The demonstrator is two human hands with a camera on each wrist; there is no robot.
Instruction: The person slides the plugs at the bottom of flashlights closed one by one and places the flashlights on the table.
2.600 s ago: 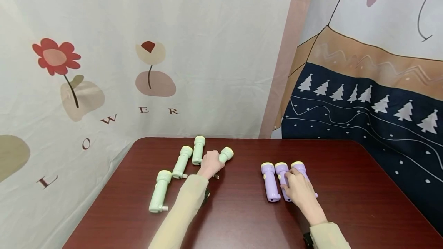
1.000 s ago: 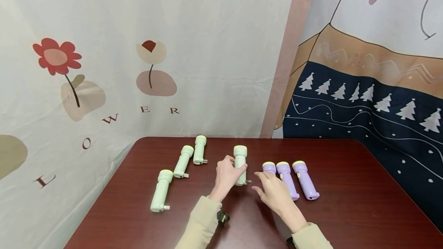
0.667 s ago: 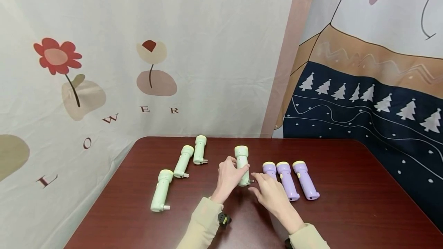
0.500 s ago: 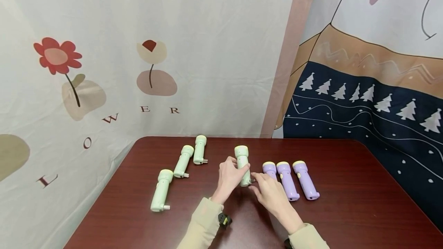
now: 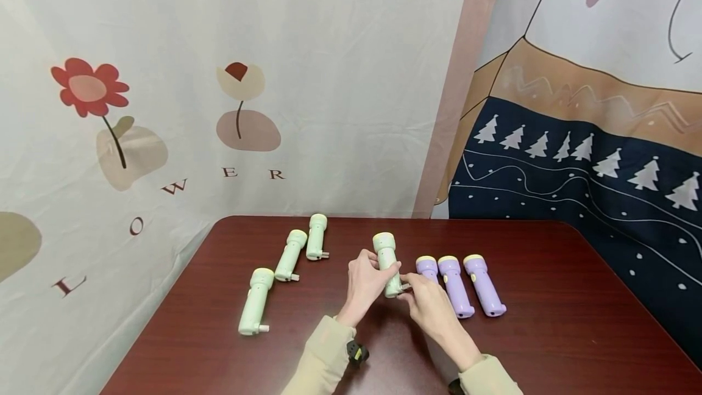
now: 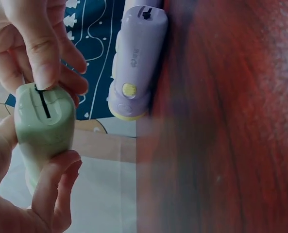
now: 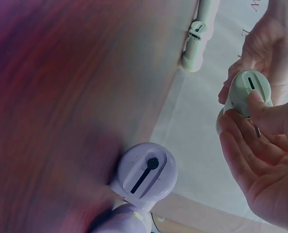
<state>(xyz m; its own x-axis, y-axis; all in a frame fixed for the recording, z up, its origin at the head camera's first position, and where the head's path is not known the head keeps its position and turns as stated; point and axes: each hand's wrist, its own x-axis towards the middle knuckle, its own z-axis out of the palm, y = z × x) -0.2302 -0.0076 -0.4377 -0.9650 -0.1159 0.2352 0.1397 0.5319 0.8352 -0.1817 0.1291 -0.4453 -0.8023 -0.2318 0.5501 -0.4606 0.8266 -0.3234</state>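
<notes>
My left hand grips a pale green flashlight around its body, its yellow-rimmed head pointing away from me. The thumb of my right hand presses on the flashlight's slotted end, with the fingers around the fold-out plug prongs there. In the left wrist view, the right thumb sits at one end of the dark slot on the flashlight. Right behind my right hand lie three purple flashlights, the leftmost partly hidden by it.
Three more green flashlights lie on the left of the dark red table, their plug prongs sticking out sideways. A printed cloth hangs behind the table's far edge.
The left hand took a green flashlight from the left group and brought it to the middle. The right hand left the purple flashlights and closed in on the green one's plug end.
</notes>
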